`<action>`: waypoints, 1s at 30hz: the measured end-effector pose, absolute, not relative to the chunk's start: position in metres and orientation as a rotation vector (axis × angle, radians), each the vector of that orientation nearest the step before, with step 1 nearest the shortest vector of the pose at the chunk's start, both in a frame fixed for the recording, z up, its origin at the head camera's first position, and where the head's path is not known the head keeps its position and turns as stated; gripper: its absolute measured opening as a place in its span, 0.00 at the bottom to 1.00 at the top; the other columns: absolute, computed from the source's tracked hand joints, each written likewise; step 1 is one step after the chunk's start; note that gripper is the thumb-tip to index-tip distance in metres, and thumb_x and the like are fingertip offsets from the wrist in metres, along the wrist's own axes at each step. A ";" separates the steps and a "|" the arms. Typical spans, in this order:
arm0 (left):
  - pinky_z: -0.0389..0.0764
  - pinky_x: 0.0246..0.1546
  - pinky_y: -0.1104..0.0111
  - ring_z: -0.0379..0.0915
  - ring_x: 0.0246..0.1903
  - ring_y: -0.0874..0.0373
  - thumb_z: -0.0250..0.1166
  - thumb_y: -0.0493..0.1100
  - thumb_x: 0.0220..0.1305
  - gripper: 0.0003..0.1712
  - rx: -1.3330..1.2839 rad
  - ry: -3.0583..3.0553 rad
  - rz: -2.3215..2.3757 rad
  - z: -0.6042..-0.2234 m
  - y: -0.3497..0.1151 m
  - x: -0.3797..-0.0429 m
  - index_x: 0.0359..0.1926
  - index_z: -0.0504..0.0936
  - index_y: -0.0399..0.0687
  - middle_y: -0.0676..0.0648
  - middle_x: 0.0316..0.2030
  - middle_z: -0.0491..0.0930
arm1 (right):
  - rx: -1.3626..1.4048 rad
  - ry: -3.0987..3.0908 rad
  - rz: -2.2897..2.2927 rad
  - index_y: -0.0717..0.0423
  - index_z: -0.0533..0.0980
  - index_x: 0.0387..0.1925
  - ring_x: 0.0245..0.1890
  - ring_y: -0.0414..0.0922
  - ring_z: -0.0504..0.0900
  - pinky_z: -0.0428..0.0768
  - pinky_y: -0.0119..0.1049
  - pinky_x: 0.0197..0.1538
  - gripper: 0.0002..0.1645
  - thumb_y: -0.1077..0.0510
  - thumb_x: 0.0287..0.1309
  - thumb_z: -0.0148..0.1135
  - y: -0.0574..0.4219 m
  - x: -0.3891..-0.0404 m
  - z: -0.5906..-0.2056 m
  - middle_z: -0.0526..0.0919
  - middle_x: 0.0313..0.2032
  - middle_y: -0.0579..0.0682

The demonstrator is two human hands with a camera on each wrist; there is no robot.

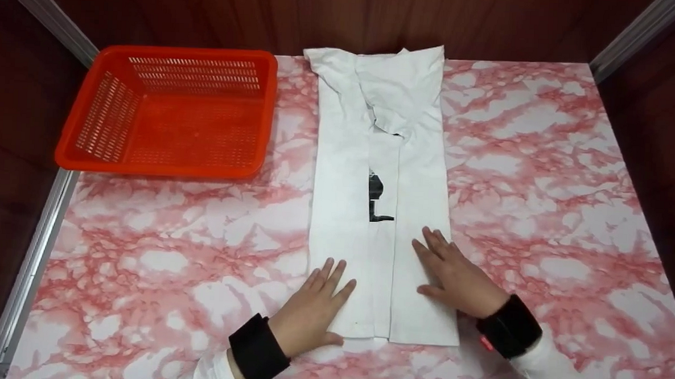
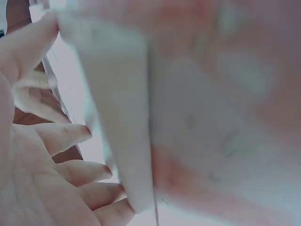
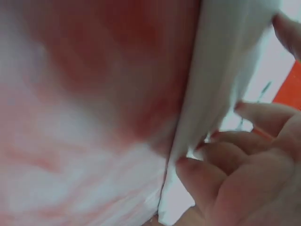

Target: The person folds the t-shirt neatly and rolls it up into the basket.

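A white T-shirt (image 1: 343, 184) lies lengthwise on the table, both sides folded inward so that a narrow strip with a black print shows between the two edges. Its upper end is bunched and creased. My left hand (image 1: 315, 311) rests with spread fingers on the lower left of the shirt, the thumb near the bottom hem. On the lower right side lies my right hand (image 1: 456, 277), fingers extended over the cloth. In the left wrist view the fingertips of the left hand (image 2: 47, 174) touch the shirt's folded side; the right wrist view shows the right fingertips likewise against the cloth (image 3: 216, 70).
A red plastic basket (image 1: 197, 132) with slotted walls stands at the back left of the table. The tabletop (image 1: 541, 221) has a pink and white marbled pattern. Dark wood panels (image 1: 493, 25) rise behind it, with metal strips at the corners.
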State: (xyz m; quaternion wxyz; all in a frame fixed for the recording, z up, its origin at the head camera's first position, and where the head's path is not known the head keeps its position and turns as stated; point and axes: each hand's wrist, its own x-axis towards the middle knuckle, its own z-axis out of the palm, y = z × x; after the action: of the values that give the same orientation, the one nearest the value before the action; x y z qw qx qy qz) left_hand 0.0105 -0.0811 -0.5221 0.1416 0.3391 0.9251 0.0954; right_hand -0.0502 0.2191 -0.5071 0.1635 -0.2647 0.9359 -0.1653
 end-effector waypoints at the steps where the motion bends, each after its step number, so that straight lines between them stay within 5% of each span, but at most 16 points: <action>1: 0.54 0.68 0.51 0.39 0.71 0.37 0.68 0.64 0.49 0.55 0.996 2.675 0.266 -0.522 -0.082 0.015 0.71 0.58 0.44 0.32 0.72 0.44 | -0.744 2.651 -0.512 0.58 0.55 0.71 0.72 0.59 0.46 0.54 0.58 0.67 0.51 0.47 0.51 0.69 0.222 -0.041 -0.507 0.45 0.73 0.60; 8: 0.66 0.63 0.57 0.54 0.67 0.40 0.65 0.57 0.57 0.39 1.139 2.808 0.091 -0.527 -0.085 0.042 0.66 0.67 0.44 0.34 0.68 0.58 | -0.810 2.646 -0.634 0.56 0.64 0.67 0.71 0.57 0.51 0.68 0.42 0.62 0.50 0.52 0.40 0.76 0.231 0.018 -0.511 0.51 0.72 0.55; 14: 0.71 0.59 0.61 0.62 0.64 0.46 0.60 0.43 0.63 0.27 1.187 2.866 -0.066 -0.529 -0.080 0.051 0.63 0.71 0.43 0.39 0.65 0.65 | -0.910 2.851 -0.618 0.60 0.68 0.63 0.67 0.57 0.60 0.42 0.20 0.68 0.44 0.60 0.41 0.73 0.226 0.050 -0.523 0.58 0.70 0.55; 21: 0.78 0.49 0.64 0.73 0.55 0.48 0.61 0.39 0.59 0.22 1.262 3.021 -0.271 -0.534 -0.072 0.050 0.55 0.76 0.43 0.40 0.56 0.75 | -0.917 3.033 -0.592 0.65 0.73 0.57 0.63 0.56 0.68 0.44 0.24 0.69 0.37 0.69 0.37 0.68 0.210 0.060 -0.533 0.69 0.63 0.60; 30: 0.80 0.30 0.70 0.78 0.36 0.53 0.48 0.36 0.60 0.20 1.301 3.247 -0.381 -0.540 -0.062 0.039 0.49 0.81 0.46 0.45 0.40 0.80 | -0.873 3.118 -0.359 0.63 0.74 0.54 0.60 0.57 0.72 0.76 0.47 0.53 0.34 0.78 0.40 0.65 0.194 0.057 -0.534 0.72 0.59 0.63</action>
State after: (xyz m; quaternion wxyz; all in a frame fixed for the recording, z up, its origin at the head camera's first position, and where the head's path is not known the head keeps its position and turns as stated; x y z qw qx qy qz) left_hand 0.0391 -0.0621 -0.5397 -0.1873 0.3631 0.9065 -0.1065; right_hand 0.0570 0.1935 -0.5342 -0.0580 -0.2676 0.9555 -0.1099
